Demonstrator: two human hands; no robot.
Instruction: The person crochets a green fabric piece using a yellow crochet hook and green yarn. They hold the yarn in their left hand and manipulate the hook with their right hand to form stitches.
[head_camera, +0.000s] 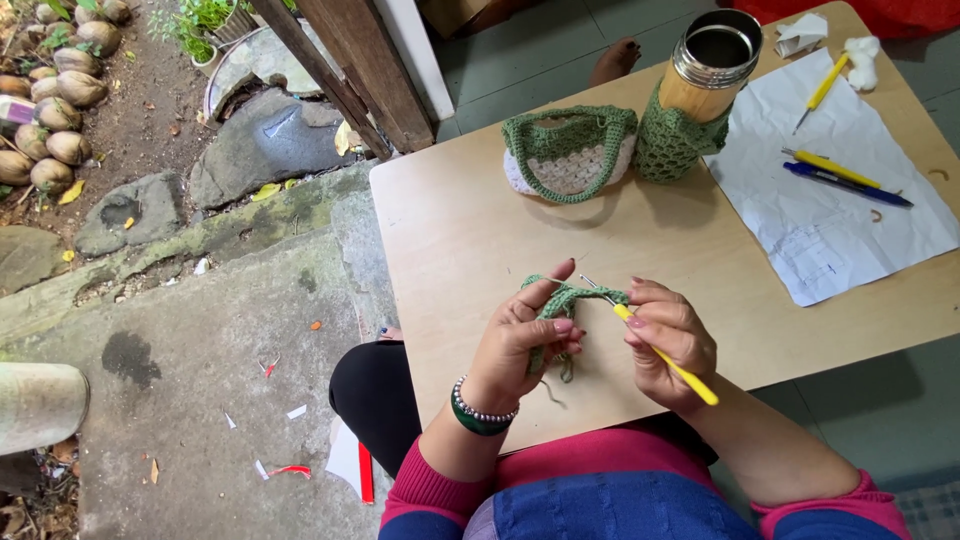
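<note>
From the head camera, looking down, the left hand pinches a small piece of green crochet work above the near edge of the light wooden desk. Its fingers are closed on the yarn, with the forefinger raised towards twelve o'clock and a thin strand running over it. A beaded bracelet and a green bangle sit on that wrist.

The right hand, at three o'clock from the crochet work, has its fingers clamped on a yellow-handled crochet hook. The handle slants down towards five o'clock; the metal tip points at ten o'clock and seems to sit in the green stitches, though it is too small to be sure.

At twelve o'clock from the hands, further up the desk, a small green and white crocheted bag stands just beside a steel and bamboo flask that wears a green crocheted sleeve. At two o'clock lies a creased sheet of paper, with a yellow pen and a blue pen side by side on it and another yellow hook at its top edge. Crumpled white tissue lies near the far corner.

At nine o'clock, off the desk, are concrete paving and a pile of coconuts.
</note>
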